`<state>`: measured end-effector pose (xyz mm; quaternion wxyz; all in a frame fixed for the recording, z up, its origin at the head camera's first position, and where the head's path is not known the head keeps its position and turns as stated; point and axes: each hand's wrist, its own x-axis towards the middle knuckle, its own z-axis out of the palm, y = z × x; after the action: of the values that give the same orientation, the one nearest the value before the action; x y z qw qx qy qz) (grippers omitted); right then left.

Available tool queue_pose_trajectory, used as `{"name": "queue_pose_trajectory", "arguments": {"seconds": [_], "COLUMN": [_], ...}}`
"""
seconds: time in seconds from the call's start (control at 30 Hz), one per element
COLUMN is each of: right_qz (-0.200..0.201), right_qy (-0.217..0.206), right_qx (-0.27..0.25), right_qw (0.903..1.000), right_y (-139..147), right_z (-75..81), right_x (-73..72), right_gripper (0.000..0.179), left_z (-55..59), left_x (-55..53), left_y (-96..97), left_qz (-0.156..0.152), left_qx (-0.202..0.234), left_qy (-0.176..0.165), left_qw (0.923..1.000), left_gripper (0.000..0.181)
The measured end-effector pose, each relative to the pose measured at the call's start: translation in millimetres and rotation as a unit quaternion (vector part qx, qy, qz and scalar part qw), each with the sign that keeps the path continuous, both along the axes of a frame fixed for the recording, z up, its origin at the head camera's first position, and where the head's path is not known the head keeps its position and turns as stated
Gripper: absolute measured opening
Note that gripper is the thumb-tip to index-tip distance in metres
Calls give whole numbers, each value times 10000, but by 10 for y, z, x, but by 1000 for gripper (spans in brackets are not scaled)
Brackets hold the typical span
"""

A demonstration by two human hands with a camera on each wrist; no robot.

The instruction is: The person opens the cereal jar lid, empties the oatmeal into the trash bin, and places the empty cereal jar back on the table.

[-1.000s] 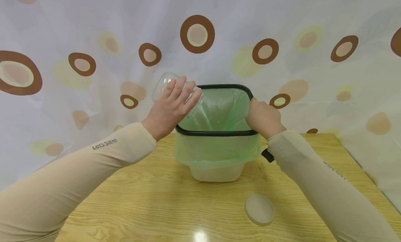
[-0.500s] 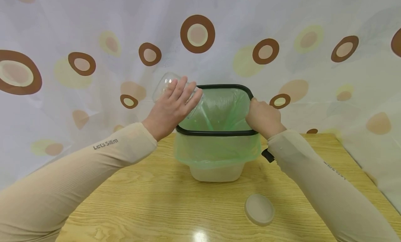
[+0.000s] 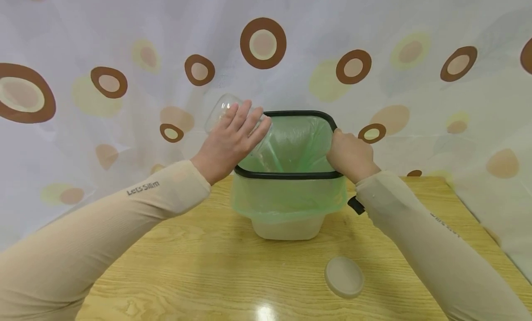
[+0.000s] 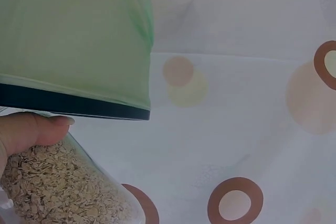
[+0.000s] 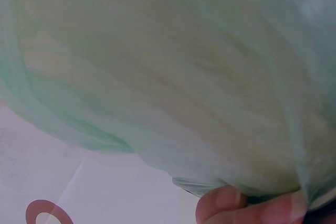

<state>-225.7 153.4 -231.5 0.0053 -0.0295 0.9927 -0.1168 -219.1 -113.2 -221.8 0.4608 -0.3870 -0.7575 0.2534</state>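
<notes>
My left hand point(image 3: 232, 141) holds a clear jar point(image 3: 217, 111) by its side, tilted, with its mouth end towards the left side of a trash bin point(image 3: 287, 228). In the left wrist view, the thumb point(image 4: 50, 129) presses on the jar near the bin's dark rim, and oat flakes point(image 4: 68, 187) show through the jar's wall. The jar's mouth is hidden by the hand and rim. My right hand point(image 3: 352, 154) grips the right side of the bin's black rim point(image 3: 291, 175), over a green bag point(image 3: 287, 198). In the right wrist view, the fingertips point(image 5: 223, 200) touch the bag.
The bin stands on a wooden table point(image 3: 187, 265). A round beige lid point(image 3: 344, 277) lies on the table in front of it, to the right. Right behind the table hangs a white curtain point(image 3: 149, 25) patterned with brown and yellow rings.
My left hand and the jar have shifted very slightly to the right. The right hand keeps its grip on the rim, and the bin and lid stay in place.
</notes>
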Motion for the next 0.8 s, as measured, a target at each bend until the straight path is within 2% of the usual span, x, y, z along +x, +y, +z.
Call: {"name": "queue_pose_trajectory", "arguments": {"seconds": [0.27,0.53,0.8], "right_qz": [-56,14,-17], "right_qy": [1,22,36], "right_qx": [-25,-25,2], "right_qw": [10000,10000,10000], "right_y": [16,-6,2], "right_z": [3,1,-6], "right_x": [-4,-8,-12], "right_gripper": [55,54,54], "left_z": [12,9,6], "left_x": [-38,-19,0], "left_y": [30,14,18], "left_qz": [-44,-30,61], "left_qx": [-72,-63,-270], "left_qy": [11,-15,10], "left_qw": [10000,10000,9996], "left_gripper": [52,53,55]}}
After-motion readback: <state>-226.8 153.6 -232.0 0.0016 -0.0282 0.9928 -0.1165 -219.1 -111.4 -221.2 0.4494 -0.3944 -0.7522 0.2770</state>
